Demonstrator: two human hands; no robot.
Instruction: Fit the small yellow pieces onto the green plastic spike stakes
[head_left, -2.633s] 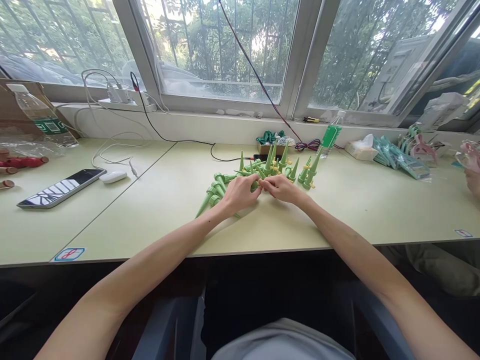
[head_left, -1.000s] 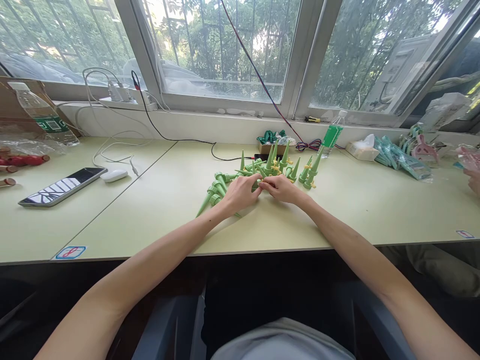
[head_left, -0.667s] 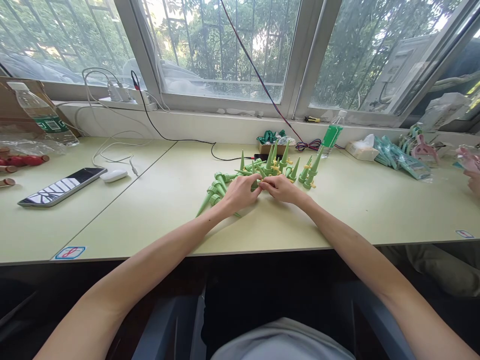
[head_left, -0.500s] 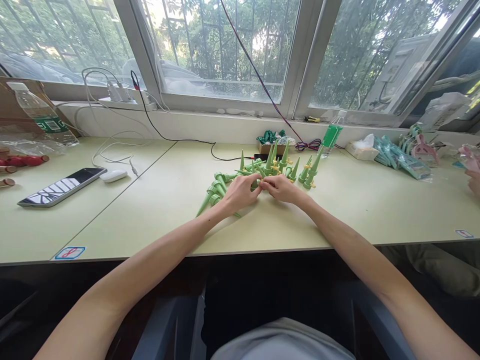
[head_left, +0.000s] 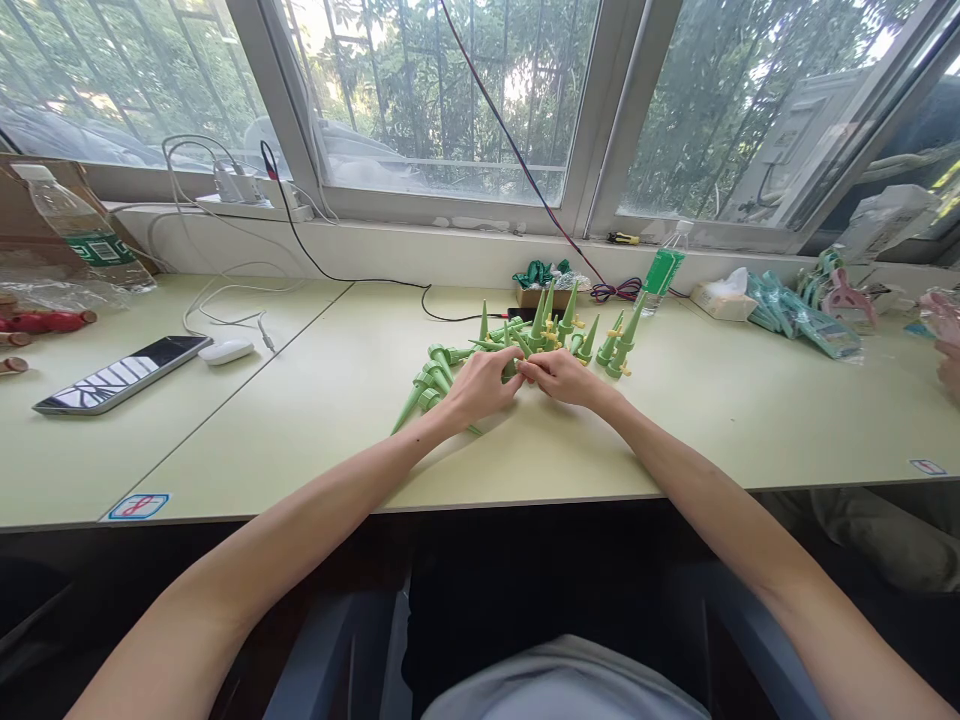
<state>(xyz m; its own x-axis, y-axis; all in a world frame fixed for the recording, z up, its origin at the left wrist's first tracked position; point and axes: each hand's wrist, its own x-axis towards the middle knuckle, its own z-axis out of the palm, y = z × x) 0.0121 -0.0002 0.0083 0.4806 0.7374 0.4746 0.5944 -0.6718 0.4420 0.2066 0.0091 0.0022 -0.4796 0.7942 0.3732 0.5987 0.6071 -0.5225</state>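
My left hand point(head_left: 484, 384) is closed around a green piece, mostly hidden by the fingers. My right hand point(head_left: 561, 378) meets it at the fingertips, pinched on something small that I cannot make out. Behind the hands stand several green spikes point(head_left: 538, 325) with yellow parts at their bases. Two more green spikes point(head_left: 624, 345) stand upright just right of my right hand. To the left of my left hand, several green spikes point(head_left: 420, 388) without visible yellow parts lie on the table.
A phone point(head_left: 124, 375) and a white mouse-like object point(head_left: 226, 352) lie at the left. Along the back are a small box point(head_left: 529, 297), a green-labelled bottle point(head_left: 664, 268), a tissue pack point(head_left: 724, 299) and teal packets point(head_left: 806, 318). Another person's hand point(head_left: 949, 368) shows at the right edge.
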